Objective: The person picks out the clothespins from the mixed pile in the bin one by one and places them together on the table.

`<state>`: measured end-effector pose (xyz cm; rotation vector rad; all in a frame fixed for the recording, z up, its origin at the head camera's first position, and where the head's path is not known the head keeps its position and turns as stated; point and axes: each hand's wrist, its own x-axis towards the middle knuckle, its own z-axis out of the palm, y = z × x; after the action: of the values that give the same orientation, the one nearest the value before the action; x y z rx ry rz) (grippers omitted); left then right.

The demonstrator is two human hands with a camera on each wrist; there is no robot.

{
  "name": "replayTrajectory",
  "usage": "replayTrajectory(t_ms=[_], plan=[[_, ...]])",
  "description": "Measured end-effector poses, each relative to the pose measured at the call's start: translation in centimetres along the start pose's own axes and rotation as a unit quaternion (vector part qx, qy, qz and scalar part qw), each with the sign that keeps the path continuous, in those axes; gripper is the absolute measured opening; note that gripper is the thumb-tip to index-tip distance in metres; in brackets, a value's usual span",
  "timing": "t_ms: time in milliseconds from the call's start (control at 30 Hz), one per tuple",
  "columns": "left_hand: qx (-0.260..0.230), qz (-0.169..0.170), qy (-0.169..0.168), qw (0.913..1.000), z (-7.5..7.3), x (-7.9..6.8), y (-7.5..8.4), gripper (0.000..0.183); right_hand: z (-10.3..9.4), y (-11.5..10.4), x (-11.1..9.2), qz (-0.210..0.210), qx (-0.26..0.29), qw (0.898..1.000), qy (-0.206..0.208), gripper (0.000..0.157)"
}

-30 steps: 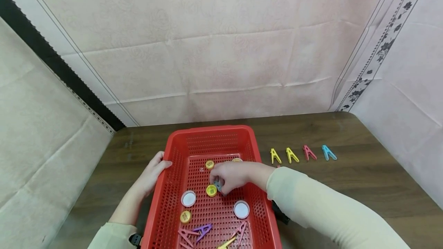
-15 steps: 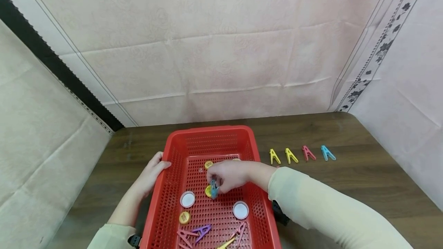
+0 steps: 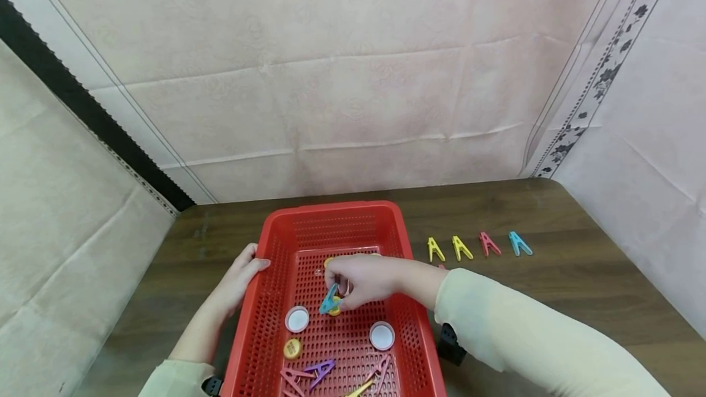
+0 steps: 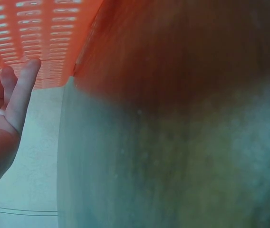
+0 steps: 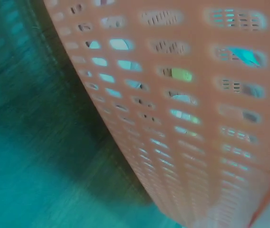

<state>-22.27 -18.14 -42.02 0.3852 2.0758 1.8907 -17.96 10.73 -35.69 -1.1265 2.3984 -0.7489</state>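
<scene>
I'm viewing a brown, wood-grained counter [image 3: 584,262], its far right corner rounding off. Left of its middle a red basket [image 3: 336,207] is standing, its near end running out of my view. To its right, toward the far edge, a first yellow clip [image 3: 435,251], a second yellow clip [image 3: 462,249], a red clip [image 3: 488,244] and a blue clip [image 3: 520,244] are lying apart in a row. Just nearer, something pinkish-red [image 3: 442,266], mostly hidden, is showing.

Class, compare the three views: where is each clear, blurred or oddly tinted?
Head: even light, with the held blue clothespin and red basket fairly clear; left wrist: the left hand is readable, but a large blur fills the right side; right wrist: hazy, teal-tinted table, red basket washed toward orange.
</scene>
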Motion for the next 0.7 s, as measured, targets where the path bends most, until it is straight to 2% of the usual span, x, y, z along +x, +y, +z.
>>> replayTrajectory(t_ms=[233, 700], plan=[[-0.001, 0.003, -0.002, 1.0000, 0.0, 0.0, -0.1, 0.024, -0.5, 0.5, -1.8, 0.015, -0.001, 0.998, 0.054, 0.032], [-0.001, 0.008, -0.006, 1.0000, -0.2, 0.0, -0.2, 0.025, -1.5, 1.5, -5.5, 0.036, 0.037, 0.991, 0.119, 0.034]])
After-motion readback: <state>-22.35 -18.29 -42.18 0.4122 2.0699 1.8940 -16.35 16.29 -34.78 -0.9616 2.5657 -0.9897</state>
